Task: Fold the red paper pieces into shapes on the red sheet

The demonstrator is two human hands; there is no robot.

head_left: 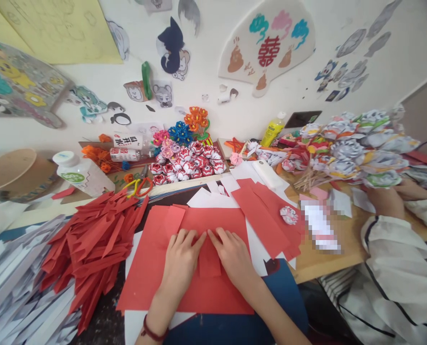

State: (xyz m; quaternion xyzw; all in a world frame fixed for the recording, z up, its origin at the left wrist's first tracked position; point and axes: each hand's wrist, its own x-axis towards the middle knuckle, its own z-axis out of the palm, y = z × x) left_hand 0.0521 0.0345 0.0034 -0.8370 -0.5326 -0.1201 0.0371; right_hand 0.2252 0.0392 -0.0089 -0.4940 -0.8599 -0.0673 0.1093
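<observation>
Large red paper sheets (148, 282) lie in front of me on the table. On top of them is a small red paper strip (209, 263), upright in the view, between my hands. My left hand (183, 254) touches its upper left edge, fingertips bent down and pressed together with the thumb. My right hand (231, 251) presses at its upper right edge in the same way, and both sets of fingertips nearly meet. Another small red piece (173, 220) rests just above my left hand. The fingers partly hide the strip's top.
Folded red strips (91, 249) and white strips (15, 282) are heaped at the left. Behind stand paper flowers (191, 163), scissors (141, 187) and a white bottle (84, 175). More red paper (267, 220) lies right, near another person's sleeve (393, 273).
</observation>
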